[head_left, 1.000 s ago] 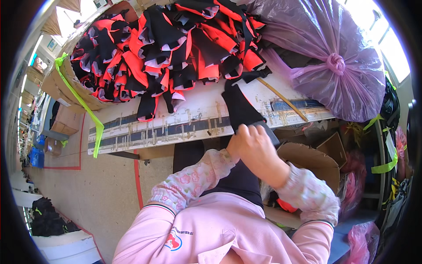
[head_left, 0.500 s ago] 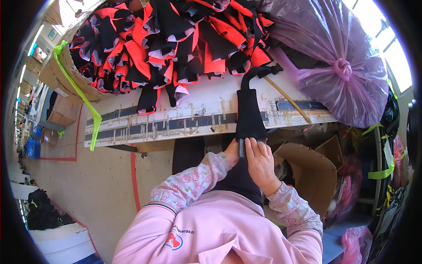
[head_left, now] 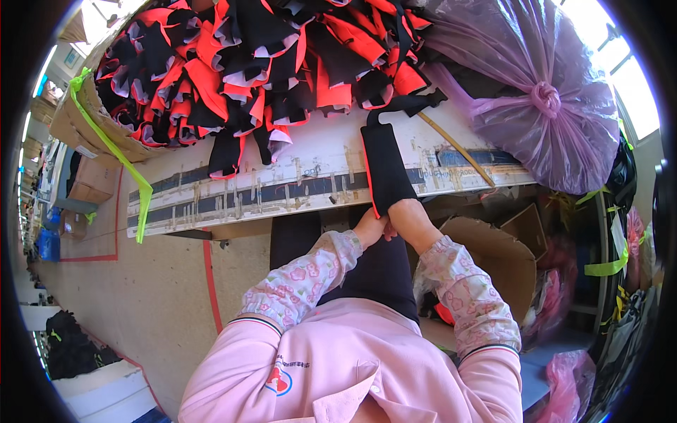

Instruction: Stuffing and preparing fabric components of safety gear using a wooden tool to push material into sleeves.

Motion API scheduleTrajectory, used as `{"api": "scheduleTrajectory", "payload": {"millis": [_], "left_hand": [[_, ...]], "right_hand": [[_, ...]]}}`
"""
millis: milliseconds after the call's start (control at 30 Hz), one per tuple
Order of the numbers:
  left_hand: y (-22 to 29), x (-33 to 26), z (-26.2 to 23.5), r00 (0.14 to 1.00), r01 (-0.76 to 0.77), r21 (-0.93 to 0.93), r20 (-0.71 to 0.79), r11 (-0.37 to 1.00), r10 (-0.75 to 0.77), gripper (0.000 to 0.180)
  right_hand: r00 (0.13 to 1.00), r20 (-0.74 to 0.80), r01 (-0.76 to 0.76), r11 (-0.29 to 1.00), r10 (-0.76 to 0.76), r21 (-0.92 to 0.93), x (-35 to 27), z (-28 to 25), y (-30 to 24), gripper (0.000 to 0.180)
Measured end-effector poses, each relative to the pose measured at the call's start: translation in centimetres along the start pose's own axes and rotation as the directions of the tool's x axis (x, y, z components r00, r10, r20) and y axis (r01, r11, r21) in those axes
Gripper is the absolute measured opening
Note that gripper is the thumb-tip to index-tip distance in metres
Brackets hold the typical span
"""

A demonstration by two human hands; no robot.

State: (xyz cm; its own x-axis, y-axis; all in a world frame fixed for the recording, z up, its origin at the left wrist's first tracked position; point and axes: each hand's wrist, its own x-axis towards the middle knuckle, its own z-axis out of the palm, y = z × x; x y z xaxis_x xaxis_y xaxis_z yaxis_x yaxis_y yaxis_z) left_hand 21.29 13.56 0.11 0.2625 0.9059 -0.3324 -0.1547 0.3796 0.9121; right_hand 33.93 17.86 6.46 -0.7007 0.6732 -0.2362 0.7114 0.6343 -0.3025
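A black fabric piece [head_left: 388, 166] with a red edge lies over the table's front edge, and a narrow black strap runs from its far end. My right hand [head_left: 412, 220] bends over the piece's near end, its fingers curled down and mostly hidden. Close beside it, my left hand [head_left: 371, 228] is closed at the same end, under the table's edge. The two hands meet there, and the part of the fabric between them is hidden.
A heap of black and red fabric pieces [head_left: 211, 92] covers the table's [head_left: 331, 151] far side. At right are a thin stick [head_left: 457, 148] and a tied purple plastic bag [head_left: 543, 134]. An open cardboard box [head_left: 493, 261] stands below, right of my legs.
My right hand has turned over and inward toward my left hand. The fabric piece has tilted, its far end shifting left, and its red edge now shows. The grey end at the fingers is hidden now.
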Motion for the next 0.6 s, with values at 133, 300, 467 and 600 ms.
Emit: {"api": "scheduleTrajectory", "payload": {"millis": [133, 300, 467, 600], "left_hand": [[-0.4, -0.7, -0.2, 0.998, 0.052, -0.215, 0.033, 0.975, -0.046, 0.020], [-1.3, -0.9, -0.5, 0.999, -0.010, -0.098, -0.045, 0.995, 0.005, 0.018], [-2.8, 0.4, -1.9, 0.993, 0.088, -0.135, -0.061, 0.987, -0.097, 0.013], [-3.9, 0.7, -2.1, 0.998, 0.068, -0.213, 0.001, 0.975, -0.069, 0.015]], "right_hand": [[0.998, 0.057, -0.021, 0.999, 0.018, 0.049, -0.1, -0.4, -0.8, 0.016], [0.999, 0.054, -0.007, 0.999, 0.005, 0.035, 0.0, 1.3, -1.6, 0.013], [0.991, 0.082, -0.112, 0.993, 0.108, 0.046, 3.7, 4.6, 0.3, 0.018], [0.955, 0.240, -0.204, 0.973, 0.173, 0.111, 5.3, 5.6, 1.7, 0.021]]}}
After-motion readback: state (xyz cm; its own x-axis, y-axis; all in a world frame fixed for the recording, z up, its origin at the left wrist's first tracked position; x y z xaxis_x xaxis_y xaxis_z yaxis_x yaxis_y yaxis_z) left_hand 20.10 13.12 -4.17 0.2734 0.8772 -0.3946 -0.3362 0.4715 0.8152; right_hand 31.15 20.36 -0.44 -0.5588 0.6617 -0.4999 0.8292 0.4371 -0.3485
